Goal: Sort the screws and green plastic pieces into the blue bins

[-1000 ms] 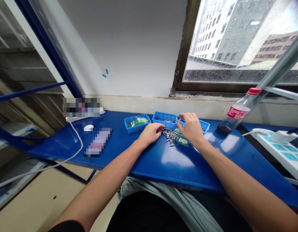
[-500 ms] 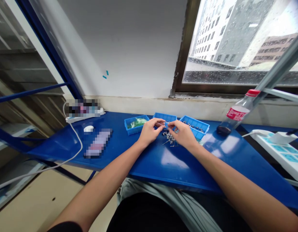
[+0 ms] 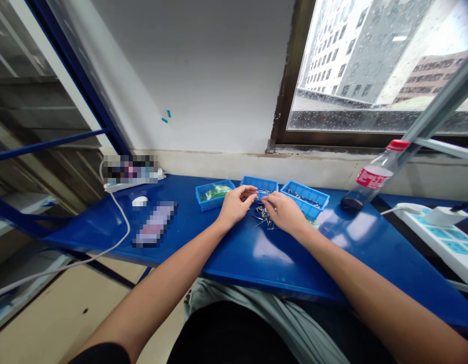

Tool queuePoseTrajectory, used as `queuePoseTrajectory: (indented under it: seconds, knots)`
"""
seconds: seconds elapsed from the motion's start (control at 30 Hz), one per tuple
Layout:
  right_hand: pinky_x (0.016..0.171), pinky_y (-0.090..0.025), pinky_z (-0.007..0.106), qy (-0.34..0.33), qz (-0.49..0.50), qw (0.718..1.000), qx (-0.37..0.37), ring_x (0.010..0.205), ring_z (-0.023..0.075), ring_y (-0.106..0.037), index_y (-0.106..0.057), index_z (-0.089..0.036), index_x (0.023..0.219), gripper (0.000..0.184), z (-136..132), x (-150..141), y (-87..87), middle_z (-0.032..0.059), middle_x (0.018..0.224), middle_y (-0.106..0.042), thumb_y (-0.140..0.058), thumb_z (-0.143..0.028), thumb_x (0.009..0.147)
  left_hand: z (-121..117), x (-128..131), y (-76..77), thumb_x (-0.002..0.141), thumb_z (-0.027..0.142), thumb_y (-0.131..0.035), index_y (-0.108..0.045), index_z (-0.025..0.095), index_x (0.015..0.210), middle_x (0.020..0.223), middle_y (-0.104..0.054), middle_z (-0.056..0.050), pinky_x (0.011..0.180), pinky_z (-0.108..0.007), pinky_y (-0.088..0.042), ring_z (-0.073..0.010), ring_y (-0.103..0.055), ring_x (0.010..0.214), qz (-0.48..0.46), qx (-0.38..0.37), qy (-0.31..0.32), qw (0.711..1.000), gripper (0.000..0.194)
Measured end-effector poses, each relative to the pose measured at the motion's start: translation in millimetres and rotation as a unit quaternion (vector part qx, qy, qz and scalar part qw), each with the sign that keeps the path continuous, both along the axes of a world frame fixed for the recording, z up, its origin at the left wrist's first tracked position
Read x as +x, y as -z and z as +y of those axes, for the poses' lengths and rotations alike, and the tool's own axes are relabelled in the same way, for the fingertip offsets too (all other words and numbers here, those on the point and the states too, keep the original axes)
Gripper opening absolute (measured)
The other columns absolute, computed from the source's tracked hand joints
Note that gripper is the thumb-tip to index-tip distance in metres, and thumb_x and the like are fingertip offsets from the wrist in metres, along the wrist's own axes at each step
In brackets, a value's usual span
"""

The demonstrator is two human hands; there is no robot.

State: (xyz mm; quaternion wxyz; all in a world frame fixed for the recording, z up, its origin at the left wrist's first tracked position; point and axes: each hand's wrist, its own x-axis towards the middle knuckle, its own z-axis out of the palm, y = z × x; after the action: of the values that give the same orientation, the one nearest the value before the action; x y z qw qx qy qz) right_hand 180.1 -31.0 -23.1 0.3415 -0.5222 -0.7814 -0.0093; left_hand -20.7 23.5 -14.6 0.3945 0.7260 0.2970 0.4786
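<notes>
My left hand (image 3: 236, 206) and my right hand (image 3: 286, 211) face each other above the table, with a small gap between their fingertips. Thumb and fingers of each hand are pinched together; whatever they hold is too small to make out. Just below my fingers lies a loose pile of thin metal pins (image 3: 265, 217), some with wider heads. Behind my hands stands the middle blue bin (image 3: 259, 181), holding a few thin, dark pieces. The left blue bin (image 3: 211, 205) has green-and-white packets in it. Small metal parts lie in the right blue bin (image 3: 313, 210).
A cola bottle (image 3: 372, 177) stands right of the bins, near a white power strip (image 3: 442, 235). Toward the left are a blurred-out flat object (image 3: 155, 225), a white mouse-like object (image 3: 139, 201) and a white cable (image 3: 122, 237). A wall and window close off the back.
The fingertips of my two hands have drawn slightly apart. My right hand has turned a little, its fingers now more curled. The bins and bottle stay where they were.
</notes>
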Motion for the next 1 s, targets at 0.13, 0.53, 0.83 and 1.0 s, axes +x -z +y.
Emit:
queuePoseTrajectory:
  seconds: [0.13, 0.53, 0.83, 1.0]
  knots:
    - [0.098, -0.056, 0.047, -0.081, -0.030, 0.996, 0.011, 0.101, 0.0279, -0.067, -0.078, -0.024, 0.110, 0.020, -5, -3, -2.6, 0.0091, 0.103, -0.076, -0.059, -0.027, 0.103, 2, -2, -2.0, 0.099, 0.026, -0.063, -0.072, 0.015, 0.114, 0.111, -0.080, -0.011, 0.095, -0.037, -0.063, -0.0209, -0.078, 0.097, -0.015, -0.011, -0.025, 1.000, 0.021]
    - [0.085, -0.056, 0.039, -0.107, -0.165, 0.980, 0.012, 0.098, 0.0279, -0.066, -0.073, -0.024, 0.105, 0.017, -9, -16, -2.0, 0.0085, 0.091, -0.075, -0.060, -0.015, 0.099, 0, -4, -4.7, 0.099, 0.030, -0.062, -0.073, 0.017, 0.113, 0.104, -0.080, -0.009, 0.089, -0.033, -0.063, -0.0201, -0.077, 0.092, 0.009, 0.002, -0.032, 0.999, 0.022]
    - [0.079, -0.059, 0.037, -0.068, 0.114, 0.990, 0.048, 0.078, 0.0216, -0.068, -0.060, -0.022, 0.125, 0.034, -13, -18, -9.3, 0.0075, 0.100, -0.070, -0.056, -0.015, 0.092, 2, -5, -5.2, 0.095, 0.022, -0.064, -0.072, 0.017, 0.120, 0.114, -0.081, -0.011, 0.100, -0.038, -0.062, -0.0229, -0.077, 0.107, 0.028, 0.005, 0.016, 0.999, 0.026]
    - [0.081, -0.062, 0.039, -0.051, 0.219, 0.973, 0.054, 0.087, 0.0235, -0.071, -0.062, -0.022, 0.119, 0.029, -10, -17, -7.8, 0.0087, 0.101, -0.070, -0.060, -0.019, 0.090, -3, -1, -4.7, 0.087, 0.012, -0.069, -0.072, 0.015, 0.123, 0.117, -0.080, -0.013, 0.097, -0.036, -0.063, -0.0248, -0.077, 0.110, 0.080, -0.005, 0.083, 0.993, 0.037]
